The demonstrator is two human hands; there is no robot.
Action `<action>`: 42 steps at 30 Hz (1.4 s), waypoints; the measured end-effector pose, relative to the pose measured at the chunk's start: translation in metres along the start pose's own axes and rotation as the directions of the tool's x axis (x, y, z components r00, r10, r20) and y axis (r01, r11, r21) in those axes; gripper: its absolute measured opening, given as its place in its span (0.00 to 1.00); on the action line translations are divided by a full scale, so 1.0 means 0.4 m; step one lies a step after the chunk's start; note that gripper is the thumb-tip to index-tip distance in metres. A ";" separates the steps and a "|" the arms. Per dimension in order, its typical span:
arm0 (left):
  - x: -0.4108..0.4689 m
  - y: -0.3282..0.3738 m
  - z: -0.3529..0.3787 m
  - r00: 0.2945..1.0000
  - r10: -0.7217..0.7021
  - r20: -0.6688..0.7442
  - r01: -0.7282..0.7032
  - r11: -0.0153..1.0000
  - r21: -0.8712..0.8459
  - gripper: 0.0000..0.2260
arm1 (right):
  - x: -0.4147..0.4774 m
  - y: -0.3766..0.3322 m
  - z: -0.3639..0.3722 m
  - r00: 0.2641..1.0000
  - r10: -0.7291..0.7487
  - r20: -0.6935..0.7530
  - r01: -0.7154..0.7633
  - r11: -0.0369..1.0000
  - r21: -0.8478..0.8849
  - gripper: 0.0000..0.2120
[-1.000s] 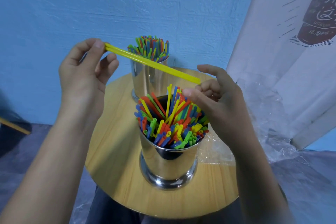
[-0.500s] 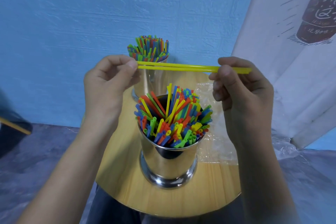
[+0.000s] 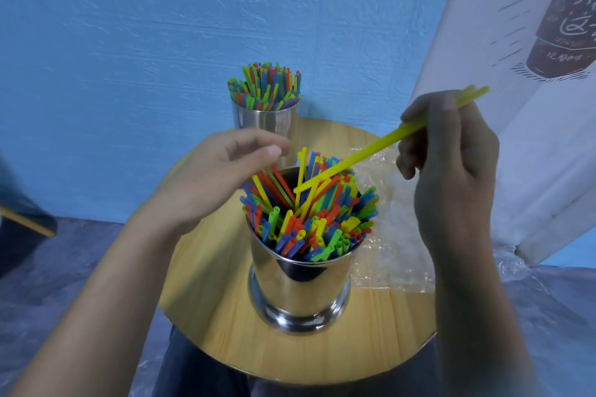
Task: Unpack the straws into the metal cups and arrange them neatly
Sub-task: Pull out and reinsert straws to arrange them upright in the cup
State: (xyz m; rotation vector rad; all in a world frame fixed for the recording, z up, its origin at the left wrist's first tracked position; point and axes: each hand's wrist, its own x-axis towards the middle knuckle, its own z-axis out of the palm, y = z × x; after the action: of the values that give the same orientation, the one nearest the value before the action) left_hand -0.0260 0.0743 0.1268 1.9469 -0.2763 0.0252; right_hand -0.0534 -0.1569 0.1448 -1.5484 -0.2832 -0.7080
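A shiny metal cup (image 3: 298,292) stands near the front of the round wooden table (image 3: 213,309), packed with coloured straws (image 3: 309,222). A second metal cup (image 3: 261,119) full of straws stands at the table's far edge. My right hand (image 3: 451,164) grips yellow straws (image 3: 371,153) near their upper end; they slant down to the left, with their lower tips over the near cup's straws. My left hand (image 3: 213,177) hovers with relaxed fingers just left of the near cup, holding nothing.
Crumpled clear plastic wrapping (image 3: 390,235) lies on the table's right side and spills over its edge. A white printed banner (image 3: 532,90) leans at the right. A blue wall rises close behind the table.
My left hand has let go of the yellow straws and dropped beside the near cup. My right hand has tilted them from level to a steep slant, tips down toward the near cup.
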 end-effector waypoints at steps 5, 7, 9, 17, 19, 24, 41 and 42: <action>-0.013 0.005 0.011 0.996 -0.048 0.073 0.048 0.999 0.000 0.10 | -0.002 0.009 0.016 0.981 0.014 0.196 0.016 0.988 -0.155 0.04; -0.016 0.009 0.010 0.996 -0.048 0.079 0.046 0.999 0.019 0.10 | -0.008 0.011 0.024 0.979 0.012 0.202 0.018 0.989 -0.150 0.07; -0.019 0.012 0.008 0.995 -0.043 0.087 0.039 0.998 0.047 0.08 | -0.011 0.016 0.025 0.981 -0.015 0.195 0.038 0.992 -0.118 0.11; -0.007 0.028 0.006 0.981 -0.034 0.189 0.020 0.997 0.071 0.17 | -0.011 0.039 0.019 0.905 0.010 0.425 0.137 0.939 -0.314 0.11; -0.001 0.033 0.011 0.977 -0.042 0.208 0.029 0.998 0.062 0.19 | -0.010 0.029 0.016 0.893 0.017 0.451 0.130 0.947 -0.293 0.18; 0.020 0.044 0.028 0.963 -0.050 0.264 0.021 0.994 0.111 0.21 | -0.006 0.034 -0.007 0.914 0.021 0.404 0.073 0.974 -0.215 0.13; 0.060 0.065 0.035 0.977 -0.020 0.214 -0.006 0.993 0.120 0.04 | -0.008 0.062 -0.013 0.916 0.119 0.382 -0.024 0.970 -0.243 0.11; 0.059 0.064 0.034 0.976 -0.015 0.216 -0.009 0.994 0.113 0.03 | -0.007 0.062 -0.013 0.917 0.116 0.381 -0.023 0.970 -0.241 0.10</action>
State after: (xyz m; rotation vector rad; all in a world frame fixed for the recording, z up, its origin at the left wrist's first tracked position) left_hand -0.0098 0.0483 0.1481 2.0654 -0.4237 -0.1776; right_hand -0.0428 -0.1644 0.1227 -1.9154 -0.4533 -0.3751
